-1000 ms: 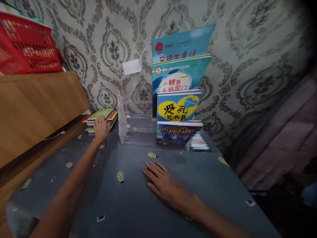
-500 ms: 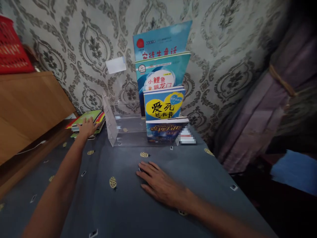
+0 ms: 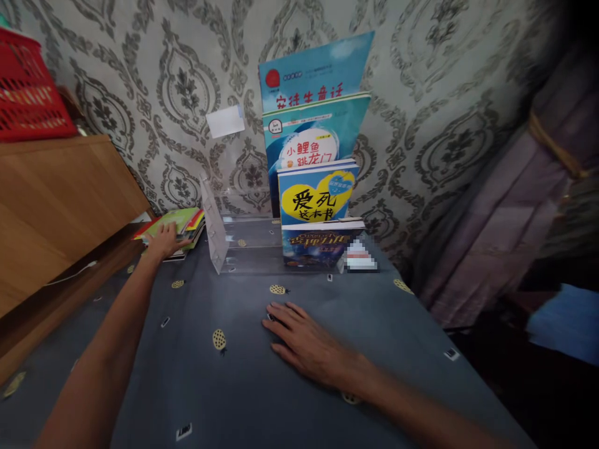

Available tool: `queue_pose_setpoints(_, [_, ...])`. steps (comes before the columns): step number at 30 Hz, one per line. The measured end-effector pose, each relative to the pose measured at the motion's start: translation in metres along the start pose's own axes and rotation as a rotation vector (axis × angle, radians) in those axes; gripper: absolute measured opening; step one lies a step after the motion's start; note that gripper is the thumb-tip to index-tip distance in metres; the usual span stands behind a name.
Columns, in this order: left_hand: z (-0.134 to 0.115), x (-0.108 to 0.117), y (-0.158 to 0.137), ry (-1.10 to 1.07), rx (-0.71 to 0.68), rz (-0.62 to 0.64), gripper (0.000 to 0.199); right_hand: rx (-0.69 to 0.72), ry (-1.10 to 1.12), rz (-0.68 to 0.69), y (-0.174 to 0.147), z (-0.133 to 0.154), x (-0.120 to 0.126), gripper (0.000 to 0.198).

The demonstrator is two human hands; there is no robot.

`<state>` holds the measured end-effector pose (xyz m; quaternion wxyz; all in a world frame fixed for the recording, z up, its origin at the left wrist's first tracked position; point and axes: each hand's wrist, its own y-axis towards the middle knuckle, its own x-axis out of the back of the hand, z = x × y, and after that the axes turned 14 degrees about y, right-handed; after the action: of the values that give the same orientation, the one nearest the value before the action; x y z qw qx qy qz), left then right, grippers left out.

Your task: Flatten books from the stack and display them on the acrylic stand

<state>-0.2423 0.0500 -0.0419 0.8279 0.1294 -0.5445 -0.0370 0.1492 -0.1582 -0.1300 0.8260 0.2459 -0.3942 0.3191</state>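
At the far left, my left hand [image 3: 163, 242] reaches onto a low stack of thin books [image 3: 178, 219] with a green cover on top. Its fingers are apart over the stack's front, the thumb spread to the right; the fingertips are partly hard to make out. My right hand [image 3: 309, 346] lies on the dark patterned tablecloth [image 3: 253, 386], fingers stretched out, holding nothing. Beyond it stands a clear stepped rack [image 3: 216, 227]. Upright in its right half are a tall blue book [image 3: 313, 75], a teal book [image 3: 349, 121], a blue-and-yellow book [image 3: 311, 196] and a dark blue book [image 3: 322, 246].
A wooden cabinet [image 3: 70, 193] edges the table at left, with a red basket [image 3: 28, 93] on it. Patterned wallpaper [image 3: 182, 81] rises behind the rack. A tied curtain [image 3: 505, 231] hangs at right, near a blue cloth or bag [image 3: 566, 324].
The view has shifted slightly, so everything appears a little farther right. My left hand stays at the stack, where the lower left edges show less. My right hand remains on the tablecloth.
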Motion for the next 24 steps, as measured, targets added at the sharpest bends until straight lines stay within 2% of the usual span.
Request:
queue_pose_setpoints(3, [0.003, 0.001, -0.002, -0.01, 0.015, 0.033, 0.075, 0.014, 0.013, -0.022, -0.001, -0.001, 0.0, 0.043])
queue_pose_setpoints(8, [0.006, 0.009, -0.013, 0.13, -0.09, -0.018, 0.049, 0.019, 0.018, -0.031, -0.001, -0.004, -0.004, 0.042])
queue_pose_setpoints(10, [0.007, 0.012, -0.017, 0.159, -0.108, -0.02, 0.044, 0.027, 0.028, -0.041, -0.001, -0.005, -0.005, 0.042])
queue_pose_setpoints(17, [0.0, 0.02, -0.031, 0.203, -0.115, -0.042, 0.047, 0.01, 0.025, -0.012, 0.0, -0.001, -0.001, 0.043])
queue_pose_setpoints(24, [-0.012, 0.029, -0.066, 0.279, -0.151, -0.019, 0.044, 0.001, 0.008, -0.003, -0.001, 0.001, 0.001, 0.043])
